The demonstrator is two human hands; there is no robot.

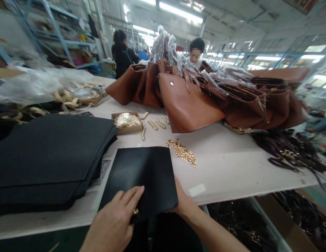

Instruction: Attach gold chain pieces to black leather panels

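A flat black leather panel (144,168) lies at the front of the table, its near end reaching over the edge. My left hand (113,217) is on its lower left part, fingers close together on the surface and thumb below. A small gold fitting (136,211) shows between that thumb and the fingers. At the panel's right edge, my right hand (180,199) grips it, with most fingers hidden underneath. Beyond the panel lies a loose pile of gold metal pieces (182,153).
A stack of black panels (47,150) is at left. An open box (127,122) of gold pieces stands behind, beside short gold rows (153,124). Brown bags (189,101) fill the back; dark straps (289,150) lie right. Two people are beyond.
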